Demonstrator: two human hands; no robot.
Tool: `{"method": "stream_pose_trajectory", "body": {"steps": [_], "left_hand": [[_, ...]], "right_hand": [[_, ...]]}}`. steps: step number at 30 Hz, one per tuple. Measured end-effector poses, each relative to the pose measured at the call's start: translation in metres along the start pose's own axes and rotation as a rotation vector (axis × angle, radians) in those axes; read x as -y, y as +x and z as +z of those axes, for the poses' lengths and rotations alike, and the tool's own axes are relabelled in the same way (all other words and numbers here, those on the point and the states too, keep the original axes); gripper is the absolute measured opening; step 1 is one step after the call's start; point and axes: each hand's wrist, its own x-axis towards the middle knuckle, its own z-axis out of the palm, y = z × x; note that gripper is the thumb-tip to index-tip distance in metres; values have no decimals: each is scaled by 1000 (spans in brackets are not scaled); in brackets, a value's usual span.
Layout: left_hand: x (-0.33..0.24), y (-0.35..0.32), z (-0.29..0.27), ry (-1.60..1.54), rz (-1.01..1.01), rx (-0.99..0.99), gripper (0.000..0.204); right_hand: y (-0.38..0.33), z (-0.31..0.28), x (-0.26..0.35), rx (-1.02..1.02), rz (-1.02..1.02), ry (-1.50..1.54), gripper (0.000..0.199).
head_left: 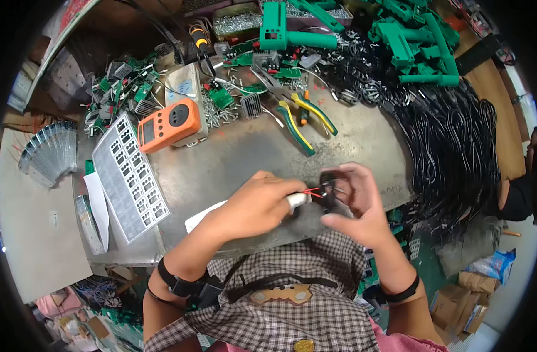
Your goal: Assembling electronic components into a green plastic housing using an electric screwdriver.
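In the head view, just below the middle of the frame, the left hand (258, 205) is curled shut around a small pale cylindrical tool (297, 200) whose long axis runs roughly level, its tip pointing right toward the other hand. A thin red wire (313, 192) bridges the short gap between them, also lying nearly level. The right hand (357, 202) pinches a small black plastic part (328, 192) between thumb and bent fingers; the part stands roughly upright, its details too small to tell. Both hands hover over the near edge of a scuffed grey metal worktable (221, 158). In the upper middle lie pliers (300, 117) with green-and-yellow handles, angled toward the lower right. An orange meter (169, 124) sits at the upper left, with a perforated grey sheet (130, 176) below it. Glossy black cables (450, 146) heap at the right.
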Motion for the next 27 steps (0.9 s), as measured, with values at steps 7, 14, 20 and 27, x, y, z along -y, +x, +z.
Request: {"method": "stream_pose_trajectory", "body": {"steps": [7, 14, 20, 27], "left_hand": [[-9, -39, 19, 374, 96, -322, 113], [7, -44, 43, 419, 97, -449, 78], [-10, -31, 36, 425, 109, -328, 86], [3, -61, 5, 229, -13, -891, 104]], "right_hand": [[12, 28, 2, -27, -4, -655, 107], [147, -22, 78, 428, -271, -1142, 61], [261, -80, 26, -191, -752, -1612, 44], [140, -7, 69, -112, -167, -702, 21]]}}
